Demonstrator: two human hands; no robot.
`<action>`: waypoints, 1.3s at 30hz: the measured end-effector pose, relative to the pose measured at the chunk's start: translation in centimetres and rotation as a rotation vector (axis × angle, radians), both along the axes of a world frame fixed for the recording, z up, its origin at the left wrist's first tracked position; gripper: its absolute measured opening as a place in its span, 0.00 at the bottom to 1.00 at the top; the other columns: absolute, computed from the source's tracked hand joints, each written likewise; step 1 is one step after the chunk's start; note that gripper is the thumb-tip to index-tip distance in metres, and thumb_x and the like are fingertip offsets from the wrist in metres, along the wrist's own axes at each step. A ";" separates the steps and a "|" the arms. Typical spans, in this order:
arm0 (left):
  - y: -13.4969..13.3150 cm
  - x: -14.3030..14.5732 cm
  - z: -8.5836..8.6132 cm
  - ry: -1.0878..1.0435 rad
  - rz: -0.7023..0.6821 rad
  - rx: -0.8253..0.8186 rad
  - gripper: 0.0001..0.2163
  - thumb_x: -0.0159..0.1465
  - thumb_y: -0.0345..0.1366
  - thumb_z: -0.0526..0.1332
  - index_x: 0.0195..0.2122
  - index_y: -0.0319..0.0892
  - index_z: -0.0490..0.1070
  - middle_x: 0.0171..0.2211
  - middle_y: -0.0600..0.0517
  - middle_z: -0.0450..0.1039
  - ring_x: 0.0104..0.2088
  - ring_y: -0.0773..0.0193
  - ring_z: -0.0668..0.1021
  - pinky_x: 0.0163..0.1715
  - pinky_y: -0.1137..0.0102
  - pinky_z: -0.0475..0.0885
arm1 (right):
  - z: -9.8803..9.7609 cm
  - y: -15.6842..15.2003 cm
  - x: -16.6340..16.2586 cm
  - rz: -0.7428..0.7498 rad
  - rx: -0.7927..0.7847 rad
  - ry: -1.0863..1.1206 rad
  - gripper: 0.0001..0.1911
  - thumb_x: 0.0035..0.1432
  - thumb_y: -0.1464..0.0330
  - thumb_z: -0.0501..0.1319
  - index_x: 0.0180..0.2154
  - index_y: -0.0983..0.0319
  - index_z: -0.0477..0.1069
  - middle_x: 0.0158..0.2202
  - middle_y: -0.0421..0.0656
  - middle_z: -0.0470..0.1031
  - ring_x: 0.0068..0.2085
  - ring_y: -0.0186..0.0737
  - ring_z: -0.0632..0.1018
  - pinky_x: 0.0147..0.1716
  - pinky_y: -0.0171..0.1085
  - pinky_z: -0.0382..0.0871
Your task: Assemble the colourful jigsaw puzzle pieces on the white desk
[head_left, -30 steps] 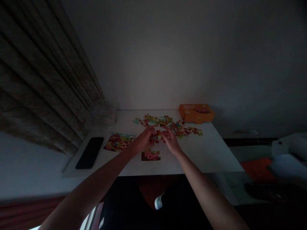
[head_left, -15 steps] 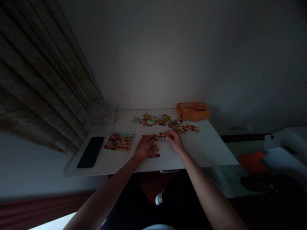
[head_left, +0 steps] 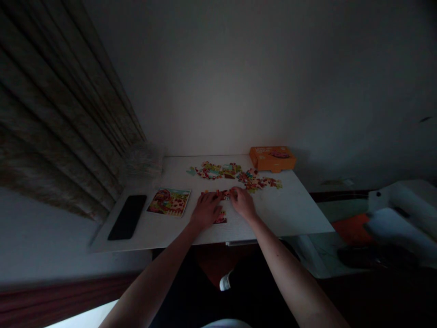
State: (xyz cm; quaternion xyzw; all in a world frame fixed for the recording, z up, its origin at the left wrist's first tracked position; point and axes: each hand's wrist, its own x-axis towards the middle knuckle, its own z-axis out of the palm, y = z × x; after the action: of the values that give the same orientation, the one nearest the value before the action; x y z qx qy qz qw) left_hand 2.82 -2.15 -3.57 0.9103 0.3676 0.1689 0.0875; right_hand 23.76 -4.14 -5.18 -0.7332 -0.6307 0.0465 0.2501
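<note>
My left hand (head_left: 205,210) lies flat on a small joined block of red and pink puzzle pieces (head_left: 221,217) near the front of the white table (head_left: 290,214). My right hand (head_left: 243,201) rests beside it, fingertips pressing a row of joined pieces (head_left: 222,194) down on the tabletop. Neither hand lifts anything. A spread of loose colourful pieces (head_left: 235,173) lies further back.
A picture card (head_left: 168,202) lies left of my hands and a black phone (head_left: 127,217) at the table's left end. An orange puzzle box (head_left: 272,157) stands at the back right corner. Curtains (head_left: 61,123) hang on the left; a white object (head_left: 399,214) sits off to the right.
Both hands held pieces up above the table a second ago; they have come down onto it, and the right hand has slid left toward the left hand.
</note>
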 end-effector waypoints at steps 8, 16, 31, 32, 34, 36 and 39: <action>-0.1 0.2 0.2 0.031 0.007 0.018 0.23 0.72 0.37 0.57 0.69 0.49 0.64 0.62 0.43 0.69 0.63 0.49 0.70 0.67 0.49 0.60 | 1.4 -0.7 -0.8 -0.015 -0.028 -0.158 0.19 0.72 0.56 0.55 0.50 0.62 0.76 0.43 0.52 0.81 0.45 0.50 0.79 0.46 0.42 0.69; 0.0 0.6 0.8 0.090 0.004 0.050 0.22 0.72 0.37 0.57 0.67 0.49 0.65 0.61 0.43 0.71 0.61 0.47 0.71 0.66 0.48 0.62 | 1.3 -0.7 -0.8 -0.027 -0.028 -0.124 0.20 0.71 0.56 0.56 0.53 0.64 0.74 0.45 0.53 0.80 0.46 0.50 0.79 0.48 0.43 0.68; 0.4 2.1 2.8 0.239 0.001 0.040 0.19 0.70 0.35 0.57 0.62 0.46 0.73 0.59 0.42 0.76 0.55 0.48 0.79 0.57 0.53 0.71 | 0.3 -0.8 6.5 -0.225 0.222 0.023 0.15 0.68 0.59 0.56 0.41 0.61 0.77 0.43 0.52 0.80 0.47 0.51 0.76 0.49 0.46 0.67; 0.5 2.1 2.8 0.231 0.003 0.030 0.19 0.70 0.35 0.58 0.61 0.47 0.73 0.59 0.43 0.76 0.54 0.49 0.79 0.56 0.53 0.72 | 0.5 -0.9 7.3 -0.257 0.219 -0.029 0.17 0.68 0.56 0.57 0.43 0.61 0.77 0.45 0.53 0.79 0.50 0.53 0.75 0.51 0.48 0.65; 0.8 2.1 2.8 0.207 0.012 0.009 0.17 0.70 0.35 0.58 0.59 0.49 0.75 0.60 0.44 0.76 0.53 0.49 0.80 0.55 0.54 0.72 | 0.6 -0.9 8.3 -0.277 0.205 -0.111 0.20 0.68 0.53 0.57 0.46 0.61 0.77 0.51 0.55 0.78 0.55 0.57 0.72 0.54 0.52 0.63; 1.6 2.2 2.9 0.197 0.017 -0.027 0.15 0.72 0.36 0.56 0.55 0.50 0.78 0.56 0.45 0.78 0.51 0.51 0.81 0.53 0.56 0.73 | 0.4 -0.8 8.6 -0.245 0.184 -0.174 0.23 0.68 0.52 0.57 0.50 0.62 0.77 0.57 0.56 0.76 0.59 0.59 0.70 0.59 0.56 0.59; 3.8 2.4 3.1 0.186 0.030 -0.098 0.15 0.74 0.38 0.53 0.51 0.49 0.80 0.47 0.46 0.81 0.46 0.53 0.82 0.50 0.59 0.74 | 0.0 -0.7 8.5 -0.154 0.124 -0.220 0.24 0.70 0.53 0.57 0.58 0.60 0.74 0.62 0.54 0.74 0.63 0.59 0.68 0.63 0.60 0.53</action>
State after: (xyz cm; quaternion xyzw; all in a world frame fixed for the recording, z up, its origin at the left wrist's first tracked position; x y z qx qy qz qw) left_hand 5.19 1.62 -0.47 0.9112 0.3954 0.0666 0.0947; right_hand 32.29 -4.81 -5.22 -0.7633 -0.5977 -0.0927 0.2270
